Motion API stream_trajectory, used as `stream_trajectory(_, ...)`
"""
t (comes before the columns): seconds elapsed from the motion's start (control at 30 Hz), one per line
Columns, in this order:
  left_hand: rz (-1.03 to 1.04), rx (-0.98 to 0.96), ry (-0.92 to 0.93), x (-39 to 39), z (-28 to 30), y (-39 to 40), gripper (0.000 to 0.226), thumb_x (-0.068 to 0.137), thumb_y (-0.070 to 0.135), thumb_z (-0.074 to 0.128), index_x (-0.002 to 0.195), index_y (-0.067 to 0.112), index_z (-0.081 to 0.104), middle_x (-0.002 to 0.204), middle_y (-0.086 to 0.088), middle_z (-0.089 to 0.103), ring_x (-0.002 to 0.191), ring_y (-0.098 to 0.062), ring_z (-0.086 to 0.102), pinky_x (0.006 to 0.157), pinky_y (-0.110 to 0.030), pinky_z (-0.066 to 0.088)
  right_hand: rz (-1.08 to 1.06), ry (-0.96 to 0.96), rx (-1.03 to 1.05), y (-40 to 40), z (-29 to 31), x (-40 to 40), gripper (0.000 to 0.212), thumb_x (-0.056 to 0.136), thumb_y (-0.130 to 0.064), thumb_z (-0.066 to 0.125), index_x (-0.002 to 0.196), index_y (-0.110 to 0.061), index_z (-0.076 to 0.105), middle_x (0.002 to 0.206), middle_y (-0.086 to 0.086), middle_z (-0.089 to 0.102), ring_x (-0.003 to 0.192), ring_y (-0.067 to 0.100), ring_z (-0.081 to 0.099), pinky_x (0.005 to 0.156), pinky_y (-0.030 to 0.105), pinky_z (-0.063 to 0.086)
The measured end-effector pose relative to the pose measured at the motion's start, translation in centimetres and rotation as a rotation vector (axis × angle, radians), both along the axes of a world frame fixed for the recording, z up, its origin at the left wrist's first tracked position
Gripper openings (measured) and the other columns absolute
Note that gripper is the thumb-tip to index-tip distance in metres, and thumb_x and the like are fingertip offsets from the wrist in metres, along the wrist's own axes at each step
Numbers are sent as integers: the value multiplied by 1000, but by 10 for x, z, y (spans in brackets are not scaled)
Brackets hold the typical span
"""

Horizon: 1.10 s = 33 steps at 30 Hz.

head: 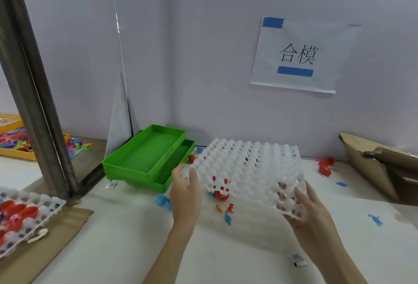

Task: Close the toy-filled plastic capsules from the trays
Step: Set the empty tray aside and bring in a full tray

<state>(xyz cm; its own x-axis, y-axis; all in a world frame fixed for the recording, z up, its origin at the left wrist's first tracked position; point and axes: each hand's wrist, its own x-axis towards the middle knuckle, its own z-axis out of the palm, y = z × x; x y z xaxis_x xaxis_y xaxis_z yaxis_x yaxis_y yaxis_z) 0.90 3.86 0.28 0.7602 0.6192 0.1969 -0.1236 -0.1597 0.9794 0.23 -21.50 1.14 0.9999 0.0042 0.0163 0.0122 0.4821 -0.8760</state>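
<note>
Though it spans the whole gap between both hands, the white tray [246,170] looks light: thin moulded plastic, translucent, with rows of domed cups, held clear of the table [117,238] and tilted so its far edge rides higher than the near one. I judge it springy rather than stiff, apt to bow or twist if lifted by one corner, so the sound hold is at two opposite edges with the load shared, as now. Its smooth domes may be slippery, and any tipping could spill what sits in the cups; red bits show through a few of them near the near-left part. The left hand [185,184] grips the tray's left edge, thumb on top and fingers curled beneath, forearm rising from the near edge. The right hand [300,206] holds the near-right corner, fingers spread under and over the rim, clamped on it, wrist bent inward. Below the tray lie a red capsule [220,195], a blue capsule [163,201] and small loose toys [226,210]. A second tray [24,213] with red capsule halves sits near left on cardboard, and green trays [147,157] are stacked far left of centre.
</note>
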Motion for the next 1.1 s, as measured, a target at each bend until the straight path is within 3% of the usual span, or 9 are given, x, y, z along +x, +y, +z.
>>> stream_trajectory(0.2, 177, 152, -68, 0, 5, 14, 33, 107, 27, 51, 137, 14, 55, 119, -4, 64, 105, -23, 62, 77, -26, 46, -66, -12, -12, -21, -2, -5, 42, 98, -17, 57, 139, -29, 60, 128, 10, 72, 113, 35, 71, 83, 40, 62)
stream_trajectory(0.3, 581, 389, -198, -2, 8, 50, 43, 96, 18, 70, 132, 0, 56, 129, -21, 57, 121, -38, 50, 99, -47, 43, -85, -8, -5, -30, -2, -5, 41, 103, -18, 53, 142, -30, 58, 130, 8, 71, 120, 36, 67, 92, 42, 58)
stream_trajectory(0.37, 725, 275, -150, -2, 2, 78, 71, 91, 31, 78, 144, -3, 46, 145, -30, 42, 135, -44, 39, 110, -50, 31, -90, 5, 6, -30, 0, -5, 39, 104, -18, 52, 140, -31, 59, 130, 6, 72, 120, 34, 67, 91, 40, 57)
stream_trajectory(0.5, 497, -114, -51, 5, -17, 108, 101, 86, 59, 76, 164, 31, 19, 170, -20, 9, 158, -28, 11, 121, -43, 22, -87, 55, 37, -29, 0, -3, 38, 104, -17, 53, 138, -32, 60, 128, 3, 73, 123, 32, 66, 101, 45, 53)
stream_trajectory(0.63, 358, -224, -148, 23, -20, 119, 99, 87, 25, 83, 163, 33, 20, 167, -12, 20, 150, -27, 34, 112, -36, 39, -54, 84, 65, -26, 3, -3, 36, 104, -18, 52, 136, -33, 61, 127, 4, 73, 115, 29, 71, 86, 36, 62)
stream_trajectory(0.73, 325, -236, -77, 32, -12, 122, 92, 84, 9, 79, 156, 32, 28, 155, -21, 30, 127, -31, 53, 89, -28, 48, -32, 90, 87, -22, 7, -5, 35, 103, -20, 53, 134, -35, 61, 128, 5, 73, 114, 30, 71, 81, 36, 63)
stream_trajectory(0.9, 170, -209, -10, 31, -4, 94, 88, 85, 9, 74, 153, 39, 27, 147, -21, 28, 96, -16, 55, 90, -31, 42, 14, 58, 146, -17, 14, -12, 38, 103, -20, 53, 137, -34, 61, 130, 3, 72, 110, 25, 73, 72, 33, 64)
stream_trajectory(1.0, 98, -131, -2, 28, -1, 68, 89, 83, 3, 75, 155, 29, 28, 148, -23, 32, 116, -19, 50, 92, -29, 46, 45, 43, 238, -12, 19, -15, 40, 102, -17, 51, 140, -27, 60, 134, 6, 69, 116, 24, 71, 77, 32, 63)
stream_trajectory(1.1, -11, -132, -32, 24, -5, 37, 91, 84, 0, 76, 155, 28, 27, 145, -17, 32, 106, -9, 50, 61, -6, 51, 86, 46, 296, -3, 28, -17, 42, 95, -18, 56, 136, -23, 63, 135, 8, 68, 119, 24, 69, 80, 32, 63)
